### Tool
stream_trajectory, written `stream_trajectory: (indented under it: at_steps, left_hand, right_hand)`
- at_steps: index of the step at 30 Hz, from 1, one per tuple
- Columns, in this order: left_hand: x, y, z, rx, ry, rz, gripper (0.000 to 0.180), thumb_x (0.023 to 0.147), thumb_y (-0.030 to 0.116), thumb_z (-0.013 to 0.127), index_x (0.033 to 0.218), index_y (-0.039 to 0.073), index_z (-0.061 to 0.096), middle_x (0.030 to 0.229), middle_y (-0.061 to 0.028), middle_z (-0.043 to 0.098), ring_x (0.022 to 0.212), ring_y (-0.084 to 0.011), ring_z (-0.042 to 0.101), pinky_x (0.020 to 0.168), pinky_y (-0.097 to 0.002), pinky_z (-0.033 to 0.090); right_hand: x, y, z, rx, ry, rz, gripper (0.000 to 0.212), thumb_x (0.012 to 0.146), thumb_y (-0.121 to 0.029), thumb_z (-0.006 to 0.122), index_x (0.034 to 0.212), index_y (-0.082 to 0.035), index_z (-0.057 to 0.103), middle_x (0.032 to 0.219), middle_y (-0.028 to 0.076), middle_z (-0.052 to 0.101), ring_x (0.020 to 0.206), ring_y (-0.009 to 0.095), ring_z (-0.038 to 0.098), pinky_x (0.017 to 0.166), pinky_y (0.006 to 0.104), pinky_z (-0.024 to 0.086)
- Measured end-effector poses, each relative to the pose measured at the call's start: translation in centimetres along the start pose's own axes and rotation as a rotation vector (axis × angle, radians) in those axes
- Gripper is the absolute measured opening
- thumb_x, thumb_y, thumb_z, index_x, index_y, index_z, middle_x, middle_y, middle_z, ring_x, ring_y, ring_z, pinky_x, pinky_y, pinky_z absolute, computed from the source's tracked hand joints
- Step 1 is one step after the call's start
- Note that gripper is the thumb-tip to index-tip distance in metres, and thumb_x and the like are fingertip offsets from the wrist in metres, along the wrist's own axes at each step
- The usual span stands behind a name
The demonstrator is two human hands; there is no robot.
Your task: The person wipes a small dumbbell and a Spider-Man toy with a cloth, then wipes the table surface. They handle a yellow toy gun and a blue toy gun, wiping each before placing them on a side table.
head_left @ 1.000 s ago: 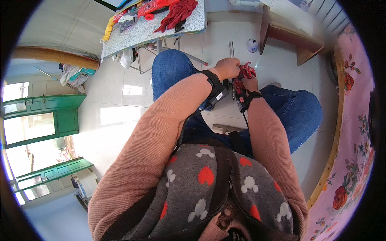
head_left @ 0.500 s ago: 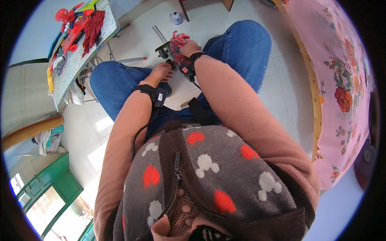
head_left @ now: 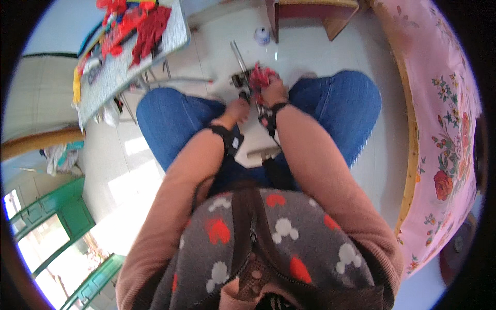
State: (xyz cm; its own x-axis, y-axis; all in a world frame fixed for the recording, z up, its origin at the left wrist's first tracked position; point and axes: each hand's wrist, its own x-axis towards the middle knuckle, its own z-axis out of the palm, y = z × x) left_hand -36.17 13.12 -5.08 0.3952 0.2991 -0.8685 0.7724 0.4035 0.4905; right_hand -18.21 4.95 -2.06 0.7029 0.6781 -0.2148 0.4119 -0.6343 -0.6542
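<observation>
Between my knees, a low metal frame [head_left: 238, 56] stands on the floor, a bare tube at its far end and a black bracket [head_left: 238, 80] nearer me. My right hand [head_left: 275, 93] is closed on a crumpled red patterned cloth [head_left: 262, 75], which lies against the frame's right side. Just left of it, my left hand [head_left: 237, 111] has its fingers curled at a black knob-like end [head_left: 244, 96] of the frame. Blur softens the fingers, and the cloth hides part of the frame.
At the upper left a speckled table [head_left: 116, 77] bears a dark red cloth [head_left: 152, 36] and red toys. A small can [head_left: 262, 35] and a wooden stool [head_left: 310, 9] stand beyond the frame. On the right is a wooden-edged bed [head_left: 412, 150] with pink flowered fabric.
The whole view has shifted, so hands, frame and table sit lower and farther right. Both hands keep about the same place at the frame, the cloth still in my right one.
</observation>
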Motion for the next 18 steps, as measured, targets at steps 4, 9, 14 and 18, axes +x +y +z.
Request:
stream_trajectory:
  at_steps: [4,9,14,18]
  left_hand:
    - [-0.1,-0.1,0.8,-0.032,0.193,0.088,0.028,0.095,0.023,0.067,0.116,0.006,0.065,0.079,-0.0123,0.07,0.063,-0.0256,0.071,0.05,-0.0413,0.055]
    - [1.8,0.8,1.1,0.008,0.157,0.03,0.037,0.095,0.02,0.072,0.127,0.007,0.058,0.098,-0.0143,0.068,0.075,-0.0253,0.071,0.059,-0.0398,0.056]
    - [6.5,-1.4,1.7,0.092,0.153,0.144,0.039,0.094,0.024,0.072,0.126,0.007,0.058,0.097,-0.0129,0.066,0.083,-0.0268,0.069,0.061,-0.0485,0.053]
    - [8.3,-3.5,2.4,0.187,0.13,0.311,0.047,0.093,0.024,0.072,0.131,0.006,0.052,0.107,-0.0151,0.064,0.097,-0.0308,0.066,0.072,-0.0509,0.051]
  right_hand:
    - [-1.0,0.5,0.8,-0.146,-0.188,0.232,0.046,0.084,-0.025,0.072,0.13,-0.02,0.066,0.129,0.02,0.065,0.121,0.047,0.06,0.102,0.0547,0.051]
    - [-1.1,1.5,0.9,0.17,0.05,0.425,0.05,0.085,-0.022,0.072,0.133,-0.012,0.063,0.131,0.024,0.061,0.123,0.048,0.058,0.105,0.054,0.049]
    - [1.5,0.5,2.0,0.014,0.292,0.054,0.051,0.082,-0.023,0.077,0.13,-0.01,0.065,0.128,0.021,0.061,0.118,0.047,0.057,0.1,0.0547,0.051]
    - [1.6,0.7,3.3,0.029,0.113,0.123,0.05,0.079,-0.023,0.08,0.126,-0.011,0.066,0.125,0.019,0.06,0.115,0.047,0.057,0.098,0.0557,0.051]
